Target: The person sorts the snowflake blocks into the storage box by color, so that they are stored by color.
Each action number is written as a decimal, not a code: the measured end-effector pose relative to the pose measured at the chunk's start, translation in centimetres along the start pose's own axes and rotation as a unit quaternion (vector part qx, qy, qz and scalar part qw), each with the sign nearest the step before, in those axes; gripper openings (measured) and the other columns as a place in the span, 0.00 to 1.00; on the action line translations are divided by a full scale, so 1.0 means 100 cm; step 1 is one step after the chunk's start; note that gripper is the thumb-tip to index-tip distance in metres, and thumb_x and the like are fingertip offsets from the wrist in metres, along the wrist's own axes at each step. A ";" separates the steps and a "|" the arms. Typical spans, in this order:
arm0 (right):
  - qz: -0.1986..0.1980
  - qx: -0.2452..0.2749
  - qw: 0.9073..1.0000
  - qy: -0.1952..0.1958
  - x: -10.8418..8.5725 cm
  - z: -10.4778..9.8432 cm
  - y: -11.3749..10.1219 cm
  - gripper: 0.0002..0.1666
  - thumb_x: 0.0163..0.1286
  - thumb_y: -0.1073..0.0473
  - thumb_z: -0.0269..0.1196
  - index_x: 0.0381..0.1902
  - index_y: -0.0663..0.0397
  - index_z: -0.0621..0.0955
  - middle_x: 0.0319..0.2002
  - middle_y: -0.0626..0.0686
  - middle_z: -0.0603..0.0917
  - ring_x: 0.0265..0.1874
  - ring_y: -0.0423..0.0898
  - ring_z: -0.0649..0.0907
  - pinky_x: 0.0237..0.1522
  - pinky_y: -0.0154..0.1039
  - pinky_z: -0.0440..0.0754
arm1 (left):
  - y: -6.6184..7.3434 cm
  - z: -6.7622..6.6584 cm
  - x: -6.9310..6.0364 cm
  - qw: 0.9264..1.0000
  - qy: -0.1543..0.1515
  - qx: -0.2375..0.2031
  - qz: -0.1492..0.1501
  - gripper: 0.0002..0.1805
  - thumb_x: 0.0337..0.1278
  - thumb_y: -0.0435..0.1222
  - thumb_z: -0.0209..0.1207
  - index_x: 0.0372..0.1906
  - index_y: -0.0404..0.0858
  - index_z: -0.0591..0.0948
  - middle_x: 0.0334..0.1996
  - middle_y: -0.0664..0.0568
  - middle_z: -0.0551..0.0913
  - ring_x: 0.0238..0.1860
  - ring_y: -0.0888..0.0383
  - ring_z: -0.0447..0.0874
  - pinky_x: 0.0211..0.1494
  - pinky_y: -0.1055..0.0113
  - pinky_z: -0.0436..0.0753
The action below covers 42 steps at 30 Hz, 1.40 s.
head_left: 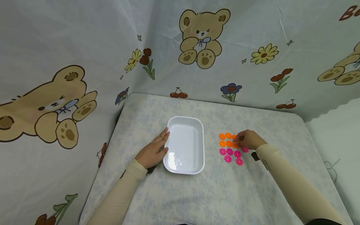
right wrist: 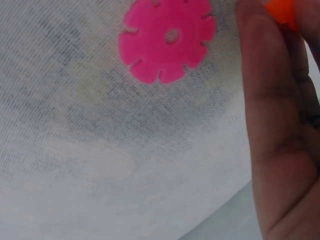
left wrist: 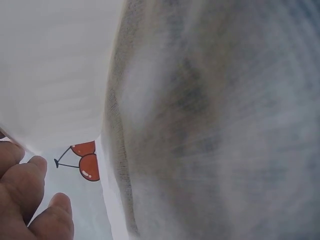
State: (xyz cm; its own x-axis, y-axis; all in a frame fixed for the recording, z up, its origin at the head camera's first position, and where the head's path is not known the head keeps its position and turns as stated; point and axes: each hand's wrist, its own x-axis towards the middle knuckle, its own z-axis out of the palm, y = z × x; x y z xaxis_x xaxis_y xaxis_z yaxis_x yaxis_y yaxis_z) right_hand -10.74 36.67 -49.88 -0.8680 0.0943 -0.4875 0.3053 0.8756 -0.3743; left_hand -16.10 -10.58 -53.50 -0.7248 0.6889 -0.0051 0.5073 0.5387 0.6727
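Observation:
A white rectangular tray point(head_left: 185, 140) with rounded corners stands at the middle of the table, and nothing lies inside it. My left hand point(head_left: 154, 152) rests against the tray's left side, fingers extended along it. To the right of the tray lie orange notched plastic discs point(head_left: 222, 136) in two rows. Several pink notched discs point(head_left: 229, 152) lie nearer to me. Over the right end of the orange rows, my right hand point(head_left: 248, 139) pinches an orange disc point(right wrist: 282, 11) between thumb and finger. A pink disc point(right wrist: 150, 45) lies flat on the cloth beside that hand.
A pale patterned cloth covers the table point(head_left: 208, 197). Behind and to the left hangs a white curtain point(head_left: 163, 37) printed with bears and flowers. A small dark object point(head_left: 255, 156) shows beside the right wrist.

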 end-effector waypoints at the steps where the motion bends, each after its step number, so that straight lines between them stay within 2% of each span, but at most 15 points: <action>1: 0.001 0.006 1.000 -0.004 0.000 -0.001 -0.001 0.09 0.71 0.60 0.67 0.46 0.56 0.89 0.45 0.55 0.91 0.37 0.46 0.84 0.43 0.44 0.87 | 0.000 0.000 0.000 1.000 0.000 0.000 -0.001 0.36 0.81 0.47 0.49 0.85 0.47 0.50 0.85 0.63 0.41 0.85 0.58 0.44 0.88 0.54 0.53; 8: -0.008 0.010 1.000 -0.023 0.001 -0.004 -0.006 0.11 0.72 0.62 0.65 0.48 0.59 0.87 0.49 0.58 0.90 0.40 0.46 0.85 0.48 0.48 0.88 | -0.001 0.000 -0.002 1.000 0.003 -0.003 -0.007 0.36 0.81 0.47 0.49 0.85 0.47 0.51 0.85 0.64 0.41 0.85 0.56 0.45 0.87 0.51 0.57; 16: -0.023 0.022 0.999 -0.034 0.002 -0.004 -0.026 0.10 0.73 0.61 0.64 0.49 0.55 0.88 0.48 0.56 0.90 0.41 0.48 0.86 0.46 0.46 0.89 | -0.002 -0.001 -0.004 1.000 0.001 0.002 -0.003 0.37 0.81 0.47 0.49 0.84 0.46 0.50 0.86 0.62 0.41 0.85 0.60 0.43 0.88 0.56 0.52; 20: -0.028 0.031 0.998 -0.044 0.004 0.000 -0.033 0.10 0.74 0.61 0.64 0.49 0.55 0.88 0.50 0.56 0.90 0.41 0.46 0.87 0.47 0.45 0.88 | -0.001 0.000 -0.004 1.000 -0.003 0.002 -0.001 0.37 0.81 0.47 0.50 0.84 0.46 0.51 0.86 0.62 0.41 0.85 0.59 0.44 0.88 0.56 0.53; 25: -0.036 0.014 0.998 -0.043 0.009 0.004 -0.043 0.10 0.73 0.57 0.67 0.48 0.52 0.88 0.46 0.52 0.89 0.40 0.45 0.85 0.47 0.44 0.87 | 0.001 0.002 -0.003 1.000 -0.005 0.000 -0.009 0.37 0.81 0.47 0.49 0.84 0.47 0.50 0.85 0.64 0.40 0.85 0.60 0.44 0.88 0.56 0.53; 34: -0.069 0.003 0.997 -0.046 0.019 0.007 -0.065 0.05 0.72 0.60 0.67 0.42 0.48 0.89 0.36 0.48 0.89 0.37 0.46 0.84 0.45 0.43 0.85 | 0.001 0.002 -0.001 1.000 0.002 -0.004 -0.014 0.36 0.81 0.47 0.49 0.84 0.48 0.50 0.85 0.65 0.41 0.85 0.57 0.45 0.88 0.54 0.54; 42: -0.082 0.002 0.995 -0.052 0.026 0.010 -0.080 0.04 0.72 0.56 0.69 0.41 0.47 0.89 0.36 0.47 0.89 0.36 0.45 0.83 0.44 0.42 0.86 | 0.001 0.002 -0.001 1.000 0.009 0.004 -0.008 0.36 0.81 0.47 0.50 0.84 0.46 0.52 0.86 0.63 0.41 0.85 0.58 0.45 0.88 0.55 0.54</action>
State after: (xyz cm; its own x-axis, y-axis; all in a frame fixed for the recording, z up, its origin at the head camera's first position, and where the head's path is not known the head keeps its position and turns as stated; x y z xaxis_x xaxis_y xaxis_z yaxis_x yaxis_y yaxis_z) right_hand -15.05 29.48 -48.96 -0.8613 -0.0985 -0.4984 0.1650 0.8736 -0.4579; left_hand -15.92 -10.50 -53.58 -0.7410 0.6715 -0.0018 0.4995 0.5529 0.6670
